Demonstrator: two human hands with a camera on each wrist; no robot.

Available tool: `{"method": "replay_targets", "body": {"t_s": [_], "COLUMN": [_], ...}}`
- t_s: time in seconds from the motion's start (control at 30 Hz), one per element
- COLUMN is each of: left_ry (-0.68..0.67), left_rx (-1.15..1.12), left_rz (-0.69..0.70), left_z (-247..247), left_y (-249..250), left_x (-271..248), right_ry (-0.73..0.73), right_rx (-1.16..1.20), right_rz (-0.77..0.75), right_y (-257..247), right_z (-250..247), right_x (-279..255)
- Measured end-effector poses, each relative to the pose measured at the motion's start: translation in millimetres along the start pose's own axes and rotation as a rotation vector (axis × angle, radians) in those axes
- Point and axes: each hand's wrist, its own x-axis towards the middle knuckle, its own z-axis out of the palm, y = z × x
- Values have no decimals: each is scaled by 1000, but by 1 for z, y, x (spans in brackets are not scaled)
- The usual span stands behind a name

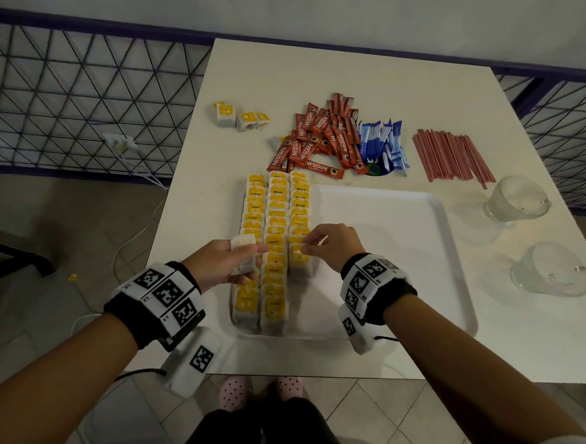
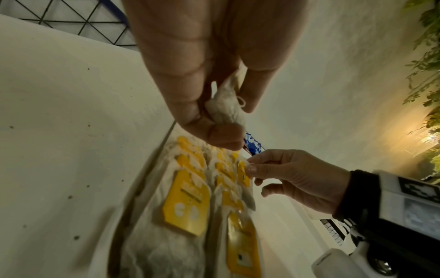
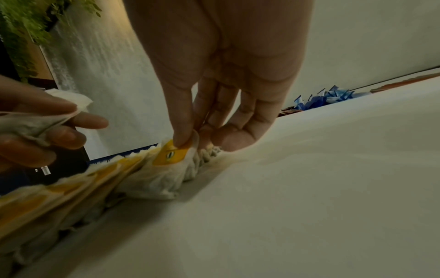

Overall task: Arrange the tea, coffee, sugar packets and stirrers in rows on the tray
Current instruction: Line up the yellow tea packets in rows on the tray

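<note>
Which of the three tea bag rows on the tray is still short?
The right-hand row, next to the bare tray; it stops midway where the right hand pinches its last bag, while the other two reach the near rim.

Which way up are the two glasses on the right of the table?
Upside down. Both glasses rest rim-down on the table, bases up, right of the tray. Only the head view shows them.
</note>
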Motion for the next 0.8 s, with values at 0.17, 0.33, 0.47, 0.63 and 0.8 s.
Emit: {"method": "replay_targets", "body": {"t_s": [0.17,0.33,0.47,0.63,0.8], "left_ry": [1,-32,-60,-63,-79], "left_rx": [-10,-79,-111,-89,16], "left_rz": [7,29,29,12,57], "left_z": [6,12,17,27,37], "left_y": [4,7,10,17,28], "left_x": [2,4,5,8,7], "right_ry": [-31,-68,2,-89,-148], "right_rx": [-1,-43,10,211,101], "right_rz": [17,10,-7,-59,-132], "right_y": [0,1,0,-17,-29], "right_z": [-1,-1,-6,-18,-29], "right_x": [6,1,-5,-16,-20]}}
